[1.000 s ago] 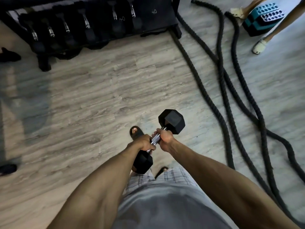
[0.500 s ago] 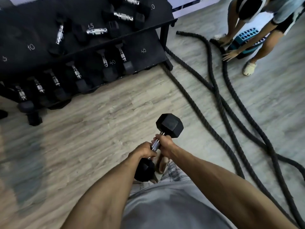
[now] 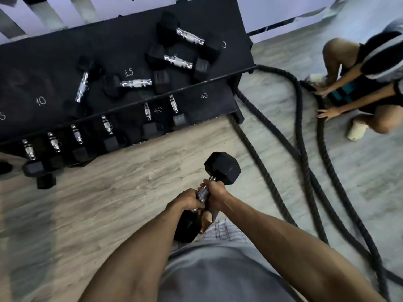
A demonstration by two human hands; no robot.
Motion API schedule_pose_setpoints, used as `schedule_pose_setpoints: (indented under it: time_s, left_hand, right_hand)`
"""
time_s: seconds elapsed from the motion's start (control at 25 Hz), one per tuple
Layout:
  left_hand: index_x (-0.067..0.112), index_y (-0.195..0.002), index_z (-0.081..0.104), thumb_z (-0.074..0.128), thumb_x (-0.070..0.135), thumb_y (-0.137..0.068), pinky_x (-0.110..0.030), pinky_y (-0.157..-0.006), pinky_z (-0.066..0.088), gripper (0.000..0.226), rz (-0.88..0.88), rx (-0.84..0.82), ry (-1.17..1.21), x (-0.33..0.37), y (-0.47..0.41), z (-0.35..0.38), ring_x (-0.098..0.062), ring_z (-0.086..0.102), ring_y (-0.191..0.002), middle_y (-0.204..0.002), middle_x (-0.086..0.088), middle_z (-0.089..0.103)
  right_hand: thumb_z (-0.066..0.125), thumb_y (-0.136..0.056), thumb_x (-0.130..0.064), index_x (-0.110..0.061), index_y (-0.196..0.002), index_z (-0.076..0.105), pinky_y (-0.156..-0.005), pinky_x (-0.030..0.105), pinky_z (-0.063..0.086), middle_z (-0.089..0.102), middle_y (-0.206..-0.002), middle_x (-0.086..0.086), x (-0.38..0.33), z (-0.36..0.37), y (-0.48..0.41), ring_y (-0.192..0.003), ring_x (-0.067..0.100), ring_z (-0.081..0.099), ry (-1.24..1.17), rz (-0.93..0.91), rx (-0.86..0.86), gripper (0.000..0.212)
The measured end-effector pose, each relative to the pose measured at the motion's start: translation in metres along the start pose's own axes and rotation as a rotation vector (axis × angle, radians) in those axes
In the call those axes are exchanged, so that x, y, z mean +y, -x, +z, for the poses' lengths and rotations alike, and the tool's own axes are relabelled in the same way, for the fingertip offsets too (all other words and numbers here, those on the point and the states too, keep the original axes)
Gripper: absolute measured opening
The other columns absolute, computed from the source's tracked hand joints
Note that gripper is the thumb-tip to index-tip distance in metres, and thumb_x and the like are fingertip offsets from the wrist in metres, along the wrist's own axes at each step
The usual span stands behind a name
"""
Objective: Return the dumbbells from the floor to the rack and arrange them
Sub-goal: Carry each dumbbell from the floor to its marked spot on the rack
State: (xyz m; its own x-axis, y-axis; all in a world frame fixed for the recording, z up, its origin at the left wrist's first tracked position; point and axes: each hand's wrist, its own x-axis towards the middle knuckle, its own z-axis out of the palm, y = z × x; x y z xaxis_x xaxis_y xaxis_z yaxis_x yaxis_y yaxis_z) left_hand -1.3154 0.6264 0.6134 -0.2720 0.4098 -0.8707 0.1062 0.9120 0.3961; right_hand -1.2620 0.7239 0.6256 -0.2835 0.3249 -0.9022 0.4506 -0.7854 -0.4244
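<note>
Battle ropes (image 3: 305, 162), crouching person (image 3: 368, 83)

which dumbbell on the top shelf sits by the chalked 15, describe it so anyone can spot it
On the black rack's top shelf, find the white "15". The dumbbell lies just below it, its chrome handle running left to right, whereas its left neighbour points front to back.

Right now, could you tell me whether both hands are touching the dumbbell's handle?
Touching. The head view shows the left hand and the right hand both wrapped around the chrome handle of the dumbbell, side by side.
</note>
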Motion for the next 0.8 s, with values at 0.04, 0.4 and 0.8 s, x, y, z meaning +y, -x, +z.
schedule_pose_setpoints:
  time_s: [0.04, 0.4, 0.8]
  left_hand:
    - [0.016, -0.078, 0.064, 0.069, 0.018, -0.082, -0.014, -0.05, 0.047, 0.007, -0.005, -0.001, 0.018, 0.015, -0.01, -0.019, -0.018, 0.062, -0.063, -0.07, -0.003, 0.064]
    - [0.006, -0.135, 0.051, 0.073, 0.035, -0.076, -0.034, -0.1, 0.046, 0.069, -0.037, 0.068, 0.04, 0.107, -0.117, -0.171, -0.031, 0.058, -0.122, -0.133, -0.015, 0.058]
    - [0.005, -0.112, 0.067, 0.068, 0.02, -0.083, -0.02, -0.067, 0.048, 0.033, 0.136, -0.067, -0.102, 0.199, -0.185, -0.307, -0.022, 0.067, -0.079, -0.111, -0.017, 0.07]
  right_hand:
    - [0.05, -0.093, 0.0, -0.004, -0.079, 0.048, -0.063, 0.04, 0.048, 0.052, -0.065, 0.011, -0.024, 0.008, -0.008, -0.058, 0.025, 0.054, 0.026, -0.009, 0.007, 0.015]
    - [0.052, -0.096, -0.008, -0.009, -0.075, 0.047, -0.059, 0.034, 0.046, 0.053, -0.066, 0.009, -0.194, 0.083, -0.094, -0.056, 0.02, 0.052, 0.085, -0.136, 0.083, 0.021]
    - [0.055, -0.095, -0.012, -0.008, -0.075, 0.05, -0.059, 0.037, 0.049, 0.054, -0.065, 0.009, -0.337, 0.144, -0.149, -0.056, 0.022, 0.053, 0.05, -0.175, 0.187, 0.021]
